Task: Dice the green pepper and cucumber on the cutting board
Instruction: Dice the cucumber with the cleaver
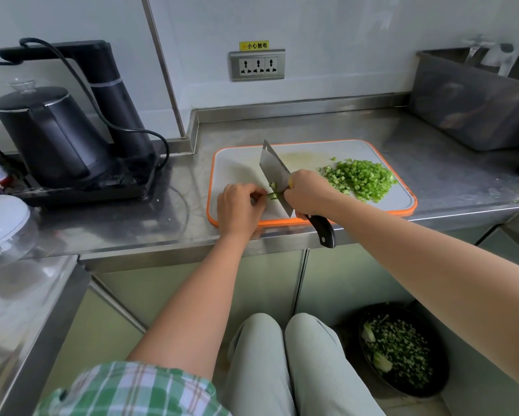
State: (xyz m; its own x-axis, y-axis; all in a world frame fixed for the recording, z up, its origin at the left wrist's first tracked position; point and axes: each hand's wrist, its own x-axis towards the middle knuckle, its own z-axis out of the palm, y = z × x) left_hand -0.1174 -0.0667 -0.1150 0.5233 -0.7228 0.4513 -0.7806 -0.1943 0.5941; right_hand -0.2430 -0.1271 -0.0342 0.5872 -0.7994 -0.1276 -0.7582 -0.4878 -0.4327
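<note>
cleaver [274, 175] on cucumber strip [272, 194], diced pile [360, 179]

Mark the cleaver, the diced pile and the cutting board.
cleaver [274, 174]: head view, flat of the blade.
diced pile [361, 179]: head view, middle of the heap.
cutting board [237, 168]: head view, bare left surface.
</note>
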